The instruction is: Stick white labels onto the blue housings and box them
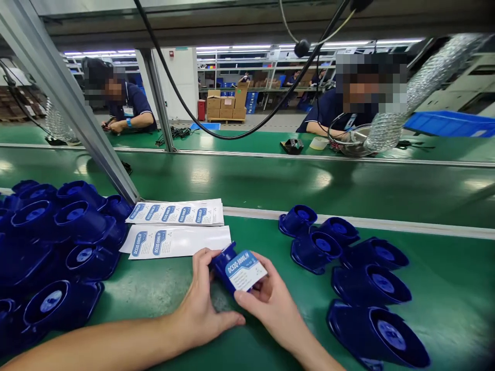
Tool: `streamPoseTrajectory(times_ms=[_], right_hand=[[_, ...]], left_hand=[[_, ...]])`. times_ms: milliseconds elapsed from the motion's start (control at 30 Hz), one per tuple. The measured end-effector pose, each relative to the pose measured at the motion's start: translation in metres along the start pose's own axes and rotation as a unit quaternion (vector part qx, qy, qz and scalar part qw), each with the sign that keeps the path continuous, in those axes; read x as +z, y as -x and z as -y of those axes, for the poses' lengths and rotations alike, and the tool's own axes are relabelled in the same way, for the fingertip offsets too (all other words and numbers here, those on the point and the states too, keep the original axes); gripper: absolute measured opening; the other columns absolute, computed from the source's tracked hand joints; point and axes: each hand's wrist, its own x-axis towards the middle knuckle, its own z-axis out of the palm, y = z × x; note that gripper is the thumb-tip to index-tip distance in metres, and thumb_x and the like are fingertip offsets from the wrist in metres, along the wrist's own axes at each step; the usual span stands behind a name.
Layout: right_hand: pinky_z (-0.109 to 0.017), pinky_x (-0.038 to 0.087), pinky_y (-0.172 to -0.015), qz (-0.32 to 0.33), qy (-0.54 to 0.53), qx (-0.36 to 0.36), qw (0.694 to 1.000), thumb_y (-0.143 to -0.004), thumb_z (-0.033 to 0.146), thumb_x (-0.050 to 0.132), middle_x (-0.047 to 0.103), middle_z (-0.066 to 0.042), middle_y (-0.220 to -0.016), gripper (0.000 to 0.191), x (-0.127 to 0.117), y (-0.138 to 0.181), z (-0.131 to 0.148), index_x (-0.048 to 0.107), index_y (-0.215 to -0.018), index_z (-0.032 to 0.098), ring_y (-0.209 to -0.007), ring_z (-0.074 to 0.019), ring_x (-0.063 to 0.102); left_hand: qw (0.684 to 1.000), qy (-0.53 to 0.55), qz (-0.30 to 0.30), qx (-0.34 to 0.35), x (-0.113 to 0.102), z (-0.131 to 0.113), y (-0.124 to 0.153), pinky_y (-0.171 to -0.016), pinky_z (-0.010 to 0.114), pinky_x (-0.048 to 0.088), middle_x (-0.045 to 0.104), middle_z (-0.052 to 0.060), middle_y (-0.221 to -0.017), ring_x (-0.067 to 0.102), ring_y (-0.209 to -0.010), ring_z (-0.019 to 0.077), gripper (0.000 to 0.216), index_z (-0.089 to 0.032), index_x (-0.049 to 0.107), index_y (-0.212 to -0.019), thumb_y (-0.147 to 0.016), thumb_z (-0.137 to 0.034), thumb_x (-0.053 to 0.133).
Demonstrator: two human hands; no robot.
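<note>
Between my hands is a small dark-blue plastic housing [223, 262], tilted above the green work surface. A white-and-blue label [246, 271] printed "DCS2Q-5000L/H" lies against its upward face; whether it is fully stuck down I cannot tell. My left hand [204, 299] grips the housing's left side with its fingers, its thumb stretched out below. My right hand [270, 299] closes around the right end, thumb at the label's lower edge and fingers partly hidden behind. Just beyond lie a label sheet [201, 241] with two labels left of its bare part and a fuller label sheet [178, 212].
Many blue housings [79, 221] are heaped at the left, and several more housings [371, 283] stand at the right. A metal post [77, 98] slants down beside the sheets. Behind runs a green belt [247, 178]; two co-workers sit across it. A black cable [181, 108] hangs overhead.
</note>
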Motion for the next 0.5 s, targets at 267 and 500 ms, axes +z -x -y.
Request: streamPoseTrajectory(times_ms=[267,500], right_hand=[[-0.053,0.051,-0.112,0.119,0.229,-0.073,0.963,-0.078,0.024,0.083,0.073,-0.013,-0.138,0.085,-0.048,-0.014,0.021,0.044,-0.154,0.025,-0.119,-0.0301,0.072],[-0.052,0.056,-0.107,0.091,0.32,-0.096,0.938,-0.078,0.037,0.089,0.078,-0.011,-0.129,0.072,-0.041,-0.017,0.015,0.063,-0.145,0.025,-0.117,-0.0331,0.073]], left_hand=[[0.989,0.011,0.121,-0.08,-0.022,-0.013,-0.026,-0.121,0.064,0.043,0.053,0.015,-0.15,0.055,-0.14,0.0365,0.089,-0.031,0.034,-0.151,-0.079,-0.026,0.087],[0.983,-0.073,0.164,-0.032,-0.033,-0.02,-0.039,-0.111,0.054,0.05,0.062,0.011,-0.138,0.062,-0.126,0.0336,0.068,-0.027,0.049,-0.139,-0.08,-0.03,0.083]])
